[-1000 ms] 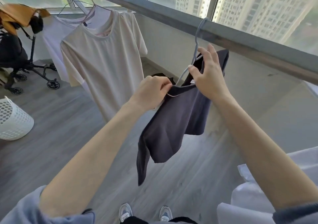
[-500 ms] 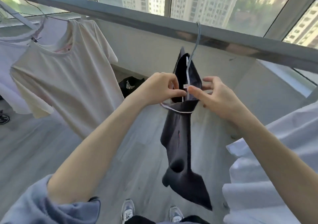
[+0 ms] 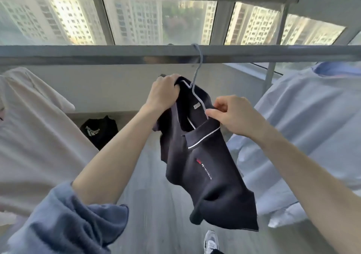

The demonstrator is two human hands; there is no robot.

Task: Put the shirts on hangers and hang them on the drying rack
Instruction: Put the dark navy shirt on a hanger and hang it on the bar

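A small navy polo shirt (image 3: 207, 167) with white collar piping hangs on a grey wire hanger (image 3: 197, 78). The hanger's hook is over the grey rail of the drying rack (image 3: 97, 53). My left hand (image 3: 163, 92) grips the shirt's left shoulder over the hanger's end. My right hand (image 3: 232, 115) pinches the collar and the hanger wire on the right side. The shirt's lower part is bunched and hangs slanted to the right.
A beige T-shirt (image 3: 35, 136) hangs from the rail on the left and a pale blue shirt (image 3: 304, 132) on the right, both close to my arms. A black bag (image 3: 99, 131) lies on the floor by the wall. Windows run behind the rail.
The view has swung to face the rail squarely. The navy shirt has turned its front to me, and my left hand has moved up onto its shoulder.
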